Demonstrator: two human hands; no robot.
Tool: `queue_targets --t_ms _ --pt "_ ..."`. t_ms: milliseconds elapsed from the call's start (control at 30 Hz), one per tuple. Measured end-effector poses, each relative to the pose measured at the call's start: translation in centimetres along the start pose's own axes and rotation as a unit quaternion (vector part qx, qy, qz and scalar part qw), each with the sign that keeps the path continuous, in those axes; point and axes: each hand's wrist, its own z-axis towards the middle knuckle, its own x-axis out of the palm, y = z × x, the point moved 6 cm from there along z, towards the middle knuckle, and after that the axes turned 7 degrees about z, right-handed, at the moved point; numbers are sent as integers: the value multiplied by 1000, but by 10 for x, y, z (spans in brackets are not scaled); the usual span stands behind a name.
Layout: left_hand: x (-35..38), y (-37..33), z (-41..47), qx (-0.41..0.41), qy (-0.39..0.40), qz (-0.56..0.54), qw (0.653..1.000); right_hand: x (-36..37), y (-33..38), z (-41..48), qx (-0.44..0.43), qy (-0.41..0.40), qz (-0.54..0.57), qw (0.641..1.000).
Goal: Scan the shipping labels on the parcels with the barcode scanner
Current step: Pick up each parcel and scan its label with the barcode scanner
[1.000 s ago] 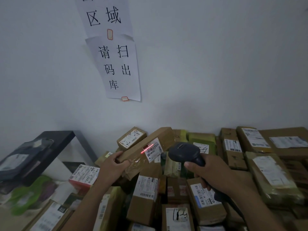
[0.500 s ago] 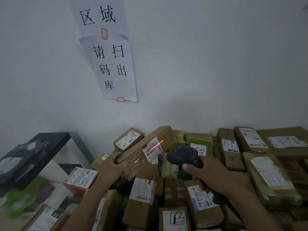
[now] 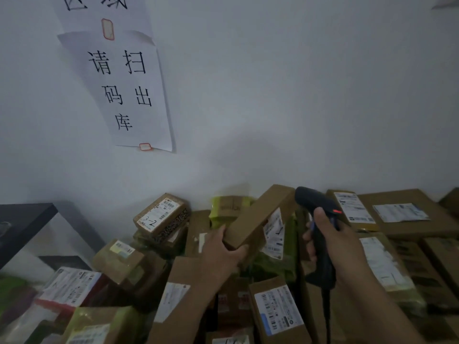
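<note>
Nearest: a small carton (image 3: 278,312) lies label-up in the parcel pile (image 3: 119,259), below both wrists.

Left-hand grip (image 3: 223,254): fingers and thumb are curled round the near end of a long brown carton (image 3: 258,217). It is held tilted above the pile, far end up. Its shipping label (image 3: 274,234) sits on the side face turned right, toward the scanner.

Right-hand grip (image 3: 330,247): closed round the handle of the black barcode scanner (image 3: 313,202), whose head is just beside the carton's far end. A red lamp glows on the head. No scan line shows on the label.

Judgement: the step in hand is reading this carton; cannot tell whether it registered. Next move: square the scanner nose to the barcode, or, if the read is done, set the carton down and take a label-up parcel.

Farthest: a paper sign (image 3: 129,90) on the wall above the pile.
</note>
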Motion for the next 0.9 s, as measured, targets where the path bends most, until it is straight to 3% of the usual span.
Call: queue_targets --t_ms 300,400,533,667,767,900 --pt "60 -25 13 121 74 -6 990 36 -29 34 48 69 8 996" --pt "38 -3 26 111 34 -22 993 65 -41 37 52 113 3 992" --pt "-10 48 70 80 -19 75 994 106 -55 37 68 171 11 983" --pt "-26 101 115 66 78 228 968 144 -73 32 79 198 7 977" --pt "-4 123 134 70 175 264 946 161 -90 33 74 212 -20 974" --pt "27 146 150 70 193 336 919 159 -109 45 68 176 -55 981"
